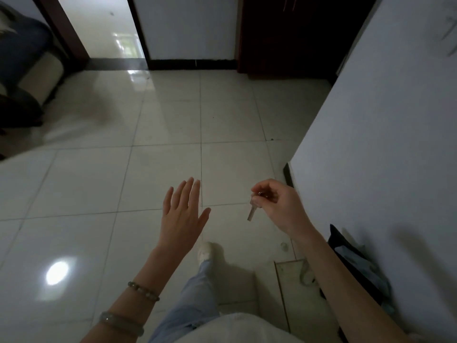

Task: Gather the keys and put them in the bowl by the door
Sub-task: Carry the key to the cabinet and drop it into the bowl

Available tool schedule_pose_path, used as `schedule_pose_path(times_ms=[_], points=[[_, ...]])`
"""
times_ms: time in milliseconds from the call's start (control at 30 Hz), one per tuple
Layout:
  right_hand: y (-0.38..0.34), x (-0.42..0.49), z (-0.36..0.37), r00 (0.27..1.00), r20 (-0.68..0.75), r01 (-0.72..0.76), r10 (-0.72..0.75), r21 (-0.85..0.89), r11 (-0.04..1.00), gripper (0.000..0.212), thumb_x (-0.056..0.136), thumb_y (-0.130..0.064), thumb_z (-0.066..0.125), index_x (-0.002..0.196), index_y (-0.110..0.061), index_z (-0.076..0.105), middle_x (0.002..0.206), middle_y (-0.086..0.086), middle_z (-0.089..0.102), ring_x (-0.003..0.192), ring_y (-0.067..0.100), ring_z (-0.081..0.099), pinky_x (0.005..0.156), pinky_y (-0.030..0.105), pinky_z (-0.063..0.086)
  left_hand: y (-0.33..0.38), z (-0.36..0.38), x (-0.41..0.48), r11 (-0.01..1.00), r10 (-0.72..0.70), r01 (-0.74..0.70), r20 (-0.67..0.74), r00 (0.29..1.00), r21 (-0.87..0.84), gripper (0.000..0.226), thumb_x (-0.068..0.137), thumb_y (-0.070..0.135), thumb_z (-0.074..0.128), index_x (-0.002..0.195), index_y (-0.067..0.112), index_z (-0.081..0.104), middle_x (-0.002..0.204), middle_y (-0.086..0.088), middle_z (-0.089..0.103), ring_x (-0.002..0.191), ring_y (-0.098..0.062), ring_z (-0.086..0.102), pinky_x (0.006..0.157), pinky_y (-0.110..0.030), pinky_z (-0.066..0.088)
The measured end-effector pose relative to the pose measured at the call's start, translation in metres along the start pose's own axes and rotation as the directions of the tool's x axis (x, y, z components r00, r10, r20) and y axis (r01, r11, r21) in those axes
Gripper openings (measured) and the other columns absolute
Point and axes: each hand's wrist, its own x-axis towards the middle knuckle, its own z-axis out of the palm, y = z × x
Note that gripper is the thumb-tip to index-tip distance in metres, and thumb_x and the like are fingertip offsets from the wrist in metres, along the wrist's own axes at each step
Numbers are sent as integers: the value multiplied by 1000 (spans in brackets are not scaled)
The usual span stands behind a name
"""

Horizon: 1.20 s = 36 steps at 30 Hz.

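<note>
My right hand (278,205) pinches a small bunch of silver keys (252,211) by the ring; one key hangs down below my fingers. My left hand (181,214) is held out flat over the floor, fingers apart, holding nothing. It has two bracelets on the wrist. Both hands hover above the pale floor tiles. No bowl is in view.
A white wall (385,134) runs along the right, with a dark bag (356,263) at its foot. A dark wooden door (284,33) stands at the back right and an open doorway (108,28) at the back left. A sofa (22,70) is at the far left.
</note>
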Motion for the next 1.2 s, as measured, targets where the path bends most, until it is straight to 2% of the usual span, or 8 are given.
schedule_pose_path(times_ms=[267, 433, 633, 767, 1000, 1100, 1200], points=[[-18, 140, 19, 997, -62, -32, 33, 21, 999, 29, 76, -5, 68, 76, -34, 63, 79, -8, 68, 77, 10, 66, 75, 25, 54, -50, -1, 138, 998, 60, -60, 3, 998, -6, 65, 87, 36, 54, 137, 0, 32, 140, -22, 42, 131, -35, 36, 110, -49, 16], [-27, 207, 23, 993, -110, -47, 51, 38, 998, 27, 75, -6, 68, 75, -33, 65, 80, -8, 69, 77, 10, 66, 76, 28, 56, -76, -1, 214, 995, 89, -90, -12, 996, -33, 64, 89, 34, 55, 137, 0, 32, 141, -21, 41, 132, -34, 35, 111, -50, 19], [-22, 276, 10, 985, -151, -74, 80, 43, 996, 25, 76, -4, 66, 75, -29, 67, 78, -7, 70, 74, 6, 66, 71, 17, 53, -84, 9, 304, 990, 127, -128, -17, 992, -52, 63, 89, 34, 55, 137, 0, 32, 142, -22, 40, 132, -35, 34, 111, -49, 18], [-12, 335, -6, 978, -187, -84, 95, 65, 994, 21, 76, -4, 67, 78, -25, 68, 81, -5, 71, 75, 5, 65, 71, 13, 52, -84, 26, 368, 988, 137, -139, -29, 990, -61, 63, 90, 36, 52, 138, 1, 32, 142, -21, 40, 133, -34, 34, 111, -48, 16], [8, 469, -54, 964, -240, -88, 114, 115, 989, 29, 75, 2, 67, 82, -25, 68, 82, -6, 69, 82, 12, 66, 78, 20, 51, -79, 49, 510, 987, 155, -156, -24, 988, -45, 63, 90, 36, 52, 138, 0, 32, 143, -21, 39, 133, -34, 34, 112, -50, 18], [13, 525, -81, 953, -273, -91, 131, 153, 984, 28, 74, 4, 67, 92, -18, 68, 86, -1, 70, 83, 12, 66, 75, 11, 50, -70, 50, 575, 985, 165, -167, -36, 986, -49, 63, 90, 37, 51, 138, 1, 31, 143, -20, 39, 134, -33, 32, 112, -49, 18], [13, 576, -108, 948, -296, -64, 116, 182, 981, 31, 74, 6, 67, 98, -13, 66, 87, 3, 69, 78, 5, 64, 72, 9, 50, -62, 53, 633, 986, 144, -149, -65, 987, -80, 62, 90, 36, 52, 138, 1, 32, 143, -20, 39, 133, -33, 33, 112, -49, 17]])
